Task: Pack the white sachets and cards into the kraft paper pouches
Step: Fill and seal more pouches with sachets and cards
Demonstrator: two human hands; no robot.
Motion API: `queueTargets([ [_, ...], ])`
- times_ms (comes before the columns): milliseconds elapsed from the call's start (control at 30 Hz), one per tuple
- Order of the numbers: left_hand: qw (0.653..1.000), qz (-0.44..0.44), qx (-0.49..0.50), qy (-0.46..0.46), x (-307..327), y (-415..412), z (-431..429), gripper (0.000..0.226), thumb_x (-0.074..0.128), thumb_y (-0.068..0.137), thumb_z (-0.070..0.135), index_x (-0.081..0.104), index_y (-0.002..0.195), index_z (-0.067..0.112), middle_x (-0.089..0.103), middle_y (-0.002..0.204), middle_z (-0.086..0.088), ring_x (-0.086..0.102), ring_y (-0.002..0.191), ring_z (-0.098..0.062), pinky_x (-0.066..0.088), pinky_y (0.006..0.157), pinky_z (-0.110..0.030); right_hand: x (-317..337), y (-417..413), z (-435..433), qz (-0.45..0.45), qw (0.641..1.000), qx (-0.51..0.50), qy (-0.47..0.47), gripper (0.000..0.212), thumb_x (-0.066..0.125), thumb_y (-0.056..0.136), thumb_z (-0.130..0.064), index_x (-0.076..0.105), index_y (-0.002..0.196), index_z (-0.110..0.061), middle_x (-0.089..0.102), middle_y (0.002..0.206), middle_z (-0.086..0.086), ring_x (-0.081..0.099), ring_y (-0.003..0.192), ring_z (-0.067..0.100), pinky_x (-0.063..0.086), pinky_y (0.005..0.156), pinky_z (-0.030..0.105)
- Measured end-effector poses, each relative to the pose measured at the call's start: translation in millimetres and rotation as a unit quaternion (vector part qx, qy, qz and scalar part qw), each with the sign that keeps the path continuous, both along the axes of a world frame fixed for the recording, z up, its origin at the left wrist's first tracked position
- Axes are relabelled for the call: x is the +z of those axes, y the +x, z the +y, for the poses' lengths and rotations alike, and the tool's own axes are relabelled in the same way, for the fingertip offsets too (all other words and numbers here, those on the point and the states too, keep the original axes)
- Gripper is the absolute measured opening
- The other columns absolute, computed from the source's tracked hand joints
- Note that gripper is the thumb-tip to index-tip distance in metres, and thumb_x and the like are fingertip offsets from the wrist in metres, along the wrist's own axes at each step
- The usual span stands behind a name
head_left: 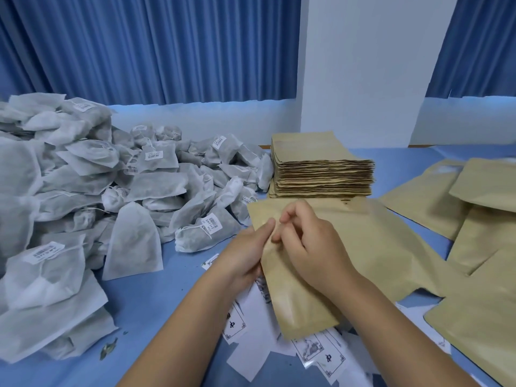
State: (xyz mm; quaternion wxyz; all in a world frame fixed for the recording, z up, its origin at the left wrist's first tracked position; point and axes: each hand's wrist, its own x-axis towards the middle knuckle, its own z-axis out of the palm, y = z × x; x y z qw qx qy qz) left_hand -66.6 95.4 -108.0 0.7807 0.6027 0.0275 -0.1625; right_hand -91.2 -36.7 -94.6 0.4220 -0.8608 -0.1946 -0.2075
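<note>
- White sachets [97,177] are lying in a big loose heap on the left of the blue surface [156,297], many showing barcode labels and drawstrings.
- The left hand [245,255] is gripping the left edge of a kraft pouch [296,303], its fingers curled round that edge and its thumb lying on the pouch's face.
- The kraft pouch is sitting tilted in the near middle, its near end lying over the printed cards [315,350] scattered on the surface.
- The right hand [310,247] is resting on the pouch's face, its fingers bent and pinching the paper close to the left thumb.
- A neat stack of pouches [321,169] is standing just beyond the hands.
- Loose pouches [474,219] are lying flat and overlapping one another at the right.
- Blue curtains [139,51] are hanging on the far side.
</note>
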Motion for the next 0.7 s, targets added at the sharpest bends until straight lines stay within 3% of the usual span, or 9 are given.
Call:
queueTargets([
  [100,0.991,-0.132,0.003,0.007,3.5,-5.3,-2.7,0.030,0.050,0.099,0.035,0.067,0.110,0.011,0.073,0.096,-0.009,0.069,0.089,-0.020,0.053,0.068,-0.026,3.1,-4.9,4.2,-0.099,0.994,-0.034,0.033,0.010,0.050,0.088,-0.012,0.053,0.085,-0.021,0.066,0.076,-0.007,0.058,0.070,0.014,0.048,0.067,0.039],
  [233,0.970,-0.236,0.028,-0.053,16.5,-14.3,-4.0,0.045,0.050,0.091,0.044,0.062,0.084,0.001,0.060,0.072,-0.013,0.059,0.068,-0.022,0.045,0.058,-0.024,9.0,-8.5,7.9,-0.278,0.959,-0.030,0.039,0.013,0.050,0.082,-0.009,0.060,0.075,-0.007,0.059,0.070,-0.004,0.052,0.066,0.015,0.043,0.063,0.029],
  [267,0.966,-0.242,0.045,-0.085,18.1,-14.5,-4.4,0.043,0.049,0.092,0.043,0.064,0.085,0.003,0.065,0.075,-0.012,0.063,0.071,-0.021,0.048,0.061,-0.024,8.6,-7.3,7.8,-0.307,0.951,-0.028,0.029,0.012,0.050,0.081,-0.005,0.061,0.074,-0.005,0.058,0.069,-0.001,0.052,0.066,0.018,0.043,0.064,0.030],
  [367,0.950,-0.216,0.129,-0.188,19.7,-10.3,-4.9,0.038,0.045,0.099,0.037,0.063,0.115,0.009,0.073,0.105,-0.009,0.070,0.099,-0.020,0.056,0.075,-0.025,3.8,-1.4,5.8,-0.319,0.947,-0.037,0.018,0.009,0.057,0.075,0.006,0.061,0.073,-0.002,0.059,0.071,0.003,0.053,0.070,0.022,0.044,0.068,0.034],
  [500,0.922,-0.158,0.253,-0.247,19.5,0.1,2.9,0.036,0.040,0.103,0.034,0.056,0.127,0.012,0.071,0.114,-0.005,0.069,0.102,-0.017,0.058,0.079,-0.030,-5.4,7.8,2.9,-0.235,0.969,-0.076,0.028,0.007,0.064,0.076,-0.003,0.065,0.081,-0.008,0.061,0.084,0.000,0.052,0.085,0.019,0.041,0.079,0.025],
  [600,0.906,-0.111,0.312,-0.265,13.3,5.8,11.4,0.034,0.038,0.104,0.036,0.054,0.127,0.017,0.071,0.113,-0.002,0.070,0.097,-0.015,0.058,0.081,-0.034,-12.9,12.0,3.3,-0.045,0.990,-0.118,0.061,0.026,0.074,0.080,-0.028,0.061,0.100,-0.018,0.054,0.101,-0.005,0.048,0.100,0.016,0.035,0.085,0.016],
  [700,0.883,-0.070,0.332,-0.324,10.6,9.0,19.5,0.032,0.038,0.104,0.036,0.053,0.127,0.019,0.070,0.112,0.000,0.071,0.089,-0.012,0.059,0.065,-0.030,-13.1,16.0,-0.3,0.168,0.963,-0.158,0.138,0.052,0.075,0.075,-0.051,0.053,0.112,-0.022,0.049,0.105,-0.006,0.051,0.096,0.012,0.042,0.079,0.025],
])
